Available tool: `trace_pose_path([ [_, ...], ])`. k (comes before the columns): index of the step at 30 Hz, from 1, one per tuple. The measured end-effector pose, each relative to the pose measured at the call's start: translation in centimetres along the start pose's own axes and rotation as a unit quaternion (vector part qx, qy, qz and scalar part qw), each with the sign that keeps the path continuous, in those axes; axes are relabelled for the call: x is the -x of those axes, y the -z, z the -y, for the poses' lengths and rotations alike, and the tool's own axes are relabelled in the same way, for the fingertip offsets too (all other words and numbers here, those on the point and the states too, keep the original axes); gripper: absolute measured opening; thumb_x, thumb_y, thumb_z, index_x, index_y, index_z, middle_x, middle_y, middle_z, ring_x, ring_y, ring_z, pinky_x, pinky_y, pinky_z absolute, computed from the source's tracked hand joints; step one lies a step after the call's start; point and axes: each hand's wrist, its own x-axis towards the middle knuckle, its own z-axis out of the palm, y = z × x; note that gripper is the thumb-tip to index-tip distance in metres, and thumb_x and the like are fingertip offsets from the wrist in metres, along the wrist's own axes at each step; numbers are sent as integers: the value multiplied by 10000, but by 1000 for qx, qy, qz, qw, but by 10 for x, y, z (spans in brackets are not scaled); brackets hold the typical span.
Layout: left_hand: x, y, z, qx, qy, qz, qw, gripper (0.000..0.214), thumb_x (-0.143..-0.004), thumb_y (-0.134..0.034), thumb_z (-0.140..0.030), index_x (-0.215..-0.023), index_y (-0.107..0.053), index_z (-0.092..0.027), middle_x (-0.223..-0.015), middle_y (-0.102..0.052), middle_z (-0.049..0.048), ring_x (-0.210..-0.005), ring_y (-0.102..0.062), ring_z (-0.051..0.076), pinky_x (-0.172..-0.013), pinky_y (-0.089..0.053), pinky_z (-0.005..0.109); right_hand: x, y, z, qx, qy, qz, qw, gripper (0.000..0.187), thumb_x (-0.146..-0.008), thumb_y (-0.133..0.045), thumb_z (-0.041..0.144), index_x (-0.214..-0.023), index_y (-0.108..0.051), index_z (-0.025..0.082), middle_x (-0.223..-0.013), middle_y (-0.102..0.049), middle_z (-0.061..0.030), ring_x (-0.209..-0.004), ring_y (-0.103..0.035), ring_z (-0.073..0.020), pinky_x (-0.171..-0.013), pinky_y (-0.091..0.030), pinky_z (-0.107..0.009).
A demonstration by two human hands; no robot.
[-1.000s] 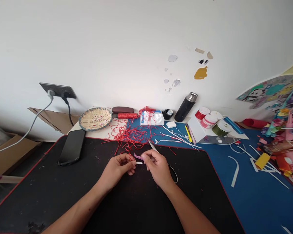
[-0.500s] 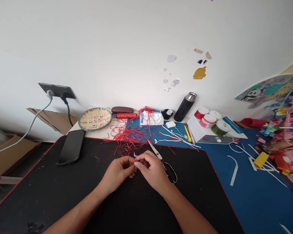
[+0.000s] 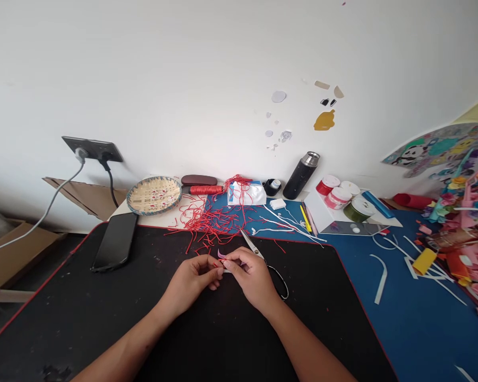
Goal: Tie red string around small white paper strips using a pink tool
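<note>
Over the black mat (image 3: pixel 207 339), my left hand (image 3: pixel 191 284) and my right hand (image 3: pixel 257 281) meet, fingertips pinched around a small piece of red cord (image 3: pixel 222 260). A thin purple strip (image 3: pixel 221 254) sticks up at the fingertips, and a pale sliver shows between the hands; how these join is too small to tell. Scissors (image 3: pixel 252 244) lie beside and partly behind my right hand, blades pointing away and to the left. Just beyond the hands is a loose heap of red cord pieces (image 3: pixel 211 220).
A phone (image 3: pixel 115 241) and a woven basket (image 3: pixel 154 196) lie at the left. Along the wall stand a red thread spool (image 3: pixel 206 189), a tissue pack (image 3: pixel 247 193), a black flask (image 3: pixel 301 175) and ribbon rolls (image 3: pixel 358 208). Paper flowers (image 3: pixel 476 249) crowd the right side.
My fingertips have drawn slightly apart, with the right hand shifting a little right. More of the red cord and a pale sliver now show between them.
</note>
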Motion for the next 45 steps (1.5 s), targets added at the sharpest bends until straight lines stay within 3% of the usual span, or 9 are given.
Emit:
trace_pose_path([
  [5, -1, 0, 1, -4, 3, 2, 1000, 399, -720, -783, -571, -786, -703, -186, -669, -684, 6, -604, -629, 172, -612, -525, 283, 0, 0, -3, -36, -23, 4, 999, 123, -907, -679, 296, -852, -751, 213, -852, -709, -31, -733, -635, -164, -650, -486, -267],
  [10, 0, 0, 1, -10, 6, 7, 1000, 395, -733, -777, -568, -794, -712, -183, -710, -698, 16, -617, -624, 169, -617, -521, 279, -1, -1, -3, -99, -96, 23, 990, 175, -884, -683, 359, -865, -731, 191, -643, -629, 17, -513, -522, -115, -509, -411, -240],
  [21, 1, 0, 0, -12, 9, 21, 1000, 358, -742, -761, -540, -800, -705, -191, -732, -702, 15, -647, -644, 177, -629, -543, 282, -1, -3, -6, -146, -144, 26, 978, 275, -847, -722, 453, -876, -725, 180, -527, -549, 46, -439, -455, -99, -414, -323, -210],
  [34, 1, 2, 0, -5, 11, 37, 999, 312, -755, -766, -488, -791, -707, -184, -678, -677, -6, -602, -617, 154, -617, -527, 269, 0, -4, -6, -193, -174, 37, 965, 322, -811, -748, 490, -864, -702, 176, -606, -588, 37, -431, -405, -71, -408, -275, -208],
  [40, 0, 6, -2, 11, 24, 45, 999, 325, -744, -787, -482, -824, -720, -174, -693, -692, -3, -606, -629, 152, -629, -531, 271, 0, -3, -2, -231, -197, 48, 952, 343, -810, -752, 498, -880, -688, 168, -801, -708, -30, -431, -419, -50, -397, -215, -200],
  [45, 1, 4, -1, 1, 22, 48, 999, 323, -752, -782, -486, -813, -715, -176, -688, -686, -9, -603, -625, 150, -622, -527, 268, -1, -3, -4, -240, -202, 45, 948, 344, -796, -776, 480, -873, -690, 155, -752, -692, -19, -427, -402, -45, -403, -218, -202],
])
